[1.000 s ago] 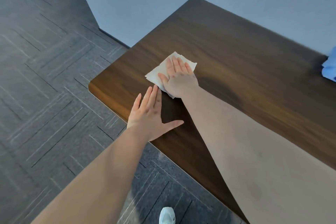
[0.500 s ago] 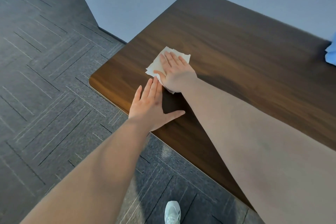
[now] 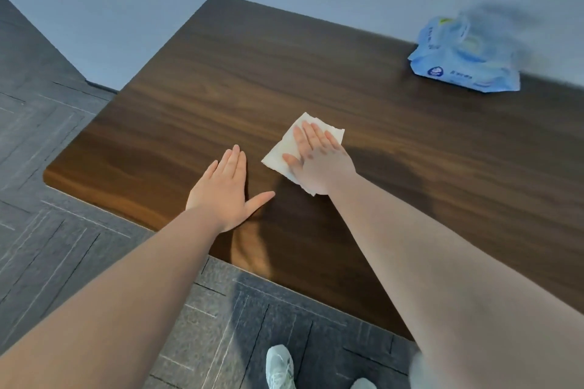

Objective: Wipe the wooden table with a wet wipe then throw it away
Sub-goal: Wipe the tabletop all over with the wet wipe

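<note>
Wooden table (image 3: 395, 148) now shows more to the R vs 1 s ago: blue wipes pack (image 3: 464, 58) fully in view at far edge. R hand (image 3: 319, 161), fingers flat & spread, has slid wet wipe (image 3: 286, 151) rightward, away from L hand (image 3: 224, 193), which stays palm-down, open wide. Wipe lies under R palm, corners sticking out past fingertips & thumb.

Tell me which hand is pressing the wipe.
The right hand, flat on the white wipe. The left hand rests bare on the table.

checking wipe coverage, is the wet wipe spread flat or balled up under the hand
Spread flat. The wet wipe lies as a sheet on the wooden table, edges showing past the flat right hand pressing it.
</note>
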A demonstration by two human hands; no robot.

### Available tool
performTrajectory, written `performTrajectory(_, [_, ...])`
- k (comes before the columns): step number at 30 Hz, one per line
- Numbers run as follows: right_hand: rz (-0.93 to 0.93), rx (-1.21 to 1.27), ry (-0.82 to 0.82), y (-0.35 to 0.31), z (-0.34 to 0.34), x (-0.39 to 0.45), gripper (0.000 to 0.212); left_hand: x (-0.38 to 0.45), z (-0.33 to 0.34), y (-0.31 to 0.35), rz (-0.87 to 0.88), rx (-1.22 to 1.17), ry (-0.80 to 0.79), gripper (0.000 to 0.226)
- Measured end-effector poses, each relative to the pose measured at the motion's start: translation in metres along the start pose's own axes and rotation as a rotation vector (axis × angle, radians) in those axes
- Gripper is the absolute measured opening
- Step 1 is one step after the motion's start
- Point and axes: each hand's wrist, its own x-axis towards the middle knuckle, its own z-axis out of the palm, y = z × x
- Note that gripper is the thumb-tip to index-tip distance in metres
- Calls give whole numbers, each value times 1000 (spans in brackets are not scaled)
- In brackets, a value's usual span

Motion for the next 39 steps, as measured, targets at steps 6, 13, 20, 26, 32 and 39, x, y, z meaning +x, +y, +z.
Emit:
performTrajectory(6, [242,71,10,114,7,-80,67,20,-7,116,198,-59,1,99])
performTrajectory(13, [600,131,42,241,25,-204,68,22,-8,259,446,8,11,100])
performTrajectory(20, [874,162,56,331,43,-319,69,13,2,352,569,119,44,103])
performTrajectory(26, [1004,193,74,372,53,-377,69,9,4,368,492,209,35,105])
performTrajectory(32, [1071,237,94,372,56,-393,69,-1,6,373,411,159,6,99])
performTrajectory(39, [1048,233,27,341,60,-395,69,-7,7,372,405,74,-18,92])
